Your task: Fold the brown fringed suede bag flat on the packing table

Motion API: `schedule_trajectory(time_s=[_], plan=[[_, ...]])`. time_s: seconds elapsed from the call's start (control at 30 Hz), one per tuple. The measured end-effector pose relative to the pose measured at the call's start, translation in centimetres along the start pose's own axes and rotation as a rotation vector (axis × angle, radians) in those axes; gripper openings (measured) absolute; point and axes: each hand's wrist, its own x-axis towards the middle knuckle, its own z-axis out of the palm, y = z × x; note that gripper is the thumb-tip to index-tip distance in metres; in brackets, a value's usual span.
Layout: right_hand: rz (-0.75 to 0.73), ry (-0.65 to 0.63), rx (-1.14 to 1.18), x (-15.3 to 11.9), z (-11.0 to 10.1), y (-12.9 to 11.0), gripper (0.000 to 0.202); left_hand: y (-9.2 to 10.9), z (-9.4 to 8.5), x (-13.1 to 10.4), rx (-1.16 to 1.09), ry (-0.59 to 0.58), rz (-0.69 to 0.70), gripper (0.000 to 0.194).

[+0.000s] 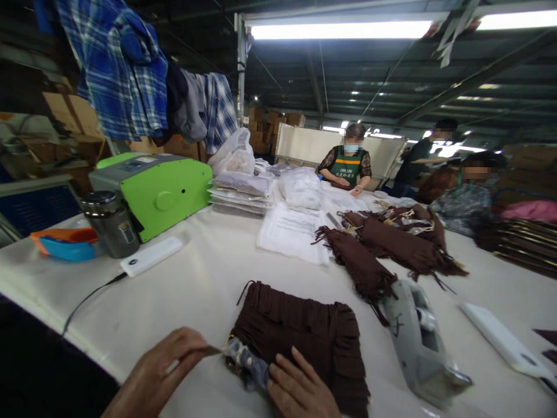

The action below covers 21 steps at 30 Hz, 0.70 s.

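A dark brown fringed bag lies flat on the table in front of me. At its near left corner a gold ring joins a bundle wrapped in greyish see-through plastic, with gold metal showing inside. My left hand is closed in a pinch on a thin brown strip beside that ring. With fingers stretched out, my right hand rests on the bag's near side, its fingertips touching the end of the wrapped bundle.
A tape dispenser stands right of the bag, near more brown fringed bags. White devices lie on both sides. A green machine, a dark jar and packed stacks stand left. Co-workers are across the table.
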Motion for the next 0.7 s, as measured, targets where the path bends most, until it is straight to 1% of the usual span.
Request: schedule_trajectory(time_s=[0.03, 0.07, 0.1, 0.13, 0.23, 0.3, 0.33, 0.4, 0.43, 0.53, 0.57, 0.6, 0.63, 0.67, 0.7], plan=[[0.0, -0.007, 0.0, 0.0, 0.0, 0.1, 0.015, 0.5, 0.1, 1.1, -0.068, 0.018, -0.126, 0.025], [-0.001, -0.013, 0.0, 0.1, -0.1, 0.1, 0.016, 1.0, 0.3, 2.2, -0.14, 0.01, -0.233, 0.03], [0.0, -0.013, -0.002, 0.1, 0.0, 0.2, 0.016, 1.5, 0.8, 3.5, -0.22, -0.019, -0.313, 0.035], [0.0, -0.012, -0.008, 0.0, 0.0, 0.2, 0.017, 1.9, 1.4, 4.7, -0.307, -0.059, -0.363, 0.04], [-0.002, 0.004, -0.051, -0.3, 0.6, 0.1, 0.021, 2.7, 4.1, 7.5, -0.558, -0.183, -0.426, 0.053], [-0.004, -0.004, -0.072, -0.7, 1.2, -0.1, 0.022, 2.7, 5.9, 8.7, -0.668, -0.224, -0.468, 0.054], [0.013, 0.022, -0.078, -0.9, 1.4, -0.1, 0.023, 2.5, 6.6, 9.0, -0.691, -0.23, -0.489, 0.053], [0.055, 0.079, -0.081, -1.1, 1.7, -0.1, 0.024, 2.1, 7.6, 9.4, -0.668, -0.215, -0.509, 0.05], [0.064, 0.086, -0.077, -1.2, 1.8, -0.1, 0.024, 1.9, 7.8, 9.5, -0.634, -0.201, -0.51, 0.049], [0.043, 0.035, -0.05, -1.0, 2.2, -0.3, 0.02, 1.5, 8.1, 9.4, -0.506, -0.167, -0.507, 0.048], [0.054, 0.051, -0.039, -0.8, 2.5, -0.5, 0.02, 1.4, 8.1, 9.3, -0.451, -0.149, -0.504, 0.045], [0.098, 0.119, -0.033, -0.7, 3.1, -0.8, 0.022, 1.5, 8.2, 9.1, -0.387, -0.127, -0.499, 0.041], [0.161, 0.214, -0.033, -0.6, 3.7, -1.1, 0.026, 1.5, 8.3, 8.8, -0.296, -0.098, -0.484, 0.035], [0.226, 0.302, -0.036, -0.5, 4.2, -1.4, 0.032, 1.5, 8.4, 8.5, -0.173, -0.068, -0.459, 0.03], [0.281, 0.363, -0.035, -0.4, 4.7, -1.7, 0.037, 1.5, 8.5, 8.3, -0.032, -0.037, -0.42, 0.027]])
